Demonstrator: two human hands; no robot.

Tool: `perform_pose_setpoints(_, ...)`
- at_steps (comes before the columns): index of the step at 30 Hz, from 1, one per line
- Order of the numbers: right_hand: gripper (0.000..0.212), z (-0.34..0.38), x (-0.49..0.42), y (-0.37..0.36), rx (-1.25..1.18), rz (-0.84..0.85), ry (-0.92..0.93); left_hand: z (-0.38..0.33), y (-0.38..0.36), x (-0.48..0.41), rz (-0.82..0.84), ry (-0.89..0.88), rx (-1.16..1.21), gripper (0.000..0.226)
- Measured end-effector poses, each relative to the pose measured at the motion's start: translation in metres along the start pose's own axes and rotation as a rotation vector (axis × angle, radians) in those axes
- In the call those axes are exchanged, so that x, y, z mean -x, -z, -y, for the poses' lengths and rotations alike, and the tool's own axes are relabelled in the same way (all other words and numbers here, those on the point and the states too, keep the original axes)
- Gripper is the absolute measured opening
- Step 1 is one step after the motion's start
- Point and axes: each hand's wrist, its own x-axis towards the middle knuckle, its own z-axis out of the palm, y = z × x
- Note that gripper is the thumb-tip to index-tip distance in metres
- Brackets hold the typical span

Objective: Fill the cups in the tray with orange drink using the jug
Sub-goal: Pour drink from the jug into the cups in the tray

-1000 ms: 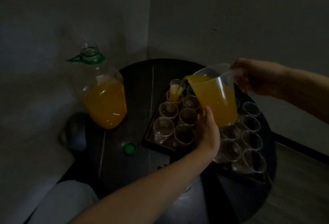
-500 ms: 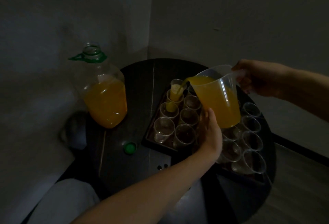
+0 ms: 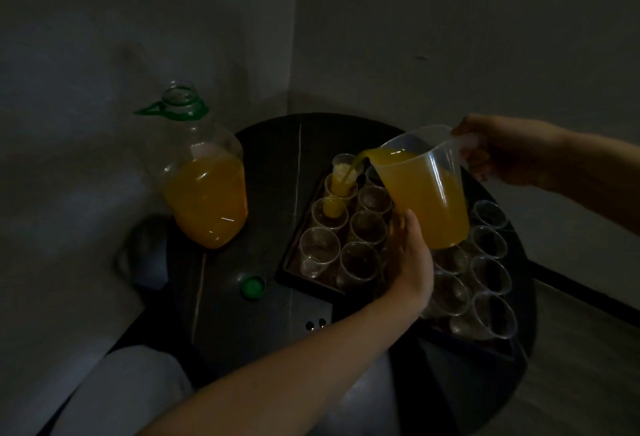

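More orange drink has gone into the far cup (image 3: pixel 341 181) than a moment ago. The jug (image 3: pixel 426 193) hangs tipped over the tray (image 3: pixel 294 273). Its spout is above that far corner cup, and a thin stream runs in. To do this well, pour slowly, watch the cup, and lift the spout before the cup gets too full. Then go to the next empty cup. The right hand (image 3: pixel 509 151) is wrapped round the jug's handle. The left hand (image 3: pixel 410 259) lies flat, fingers straight, against the jug's low side to steady it. A big bottle (image 3: pixel 204 193) and a green cap (image 3: pixel 252 286) sit on the table (image 3: pixel 270 158) nearby.

Tilted jug (image 3: pixel 427 193) in right hand (image 3: pixel 509 151), over cups (image 3: pixel 346 176)
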Motion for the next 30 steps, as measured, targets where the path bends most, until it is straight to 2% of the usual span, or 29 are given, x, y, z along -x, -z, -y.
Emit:
perform_pose_setpoints(9, 0.037, 0.0002, -0.0004, -0.0013, -0.046, 0.013, -0.011, 0.0001, 0.0016, -0.0006, 0.007, -0.025, -0.001, 0.113)
perform_pose_setpoints(15, 0.036, 0.0018, 0.0012, -0.0034, -0.062, 0.004, -0.008, 0.0004, 0.0030, 0.0003, 0.011, -0.018, -0.017, 0.079)
perform_pose_setpoints(19, 0.029, 0.0034, 0.0039, -0.0046, -0.034, 0.005, -0.008, 0.0006, 0.0023, -0.0006, 0.013, -0.003, -0.038, 0.092)
perform_pose_setpoints(24, 0.029, 0.0049, 0.0033, -0.0046, -0.024, 0.001, -0.016, 0.0009, 0.0020, -0.0015, 0.004, -0.026, -0.017, 0.074)
perform_pose_setpoints(28, 0.030, 0.0064, 0.0035, -0.0039, -0.025, -0.009, -0.022, -0.0012, 0.0011, -0.0014, 0.004, -0.033, -0.033, 0.090)
perform_pose_setpoints(30, 0.029, 0.0077, 0.0053, -0.0045, -0.023, -0.006, -0.018, -0.0021, 0.0007, -0.0025, -0.006, -0.027, -0.023, 0.087)
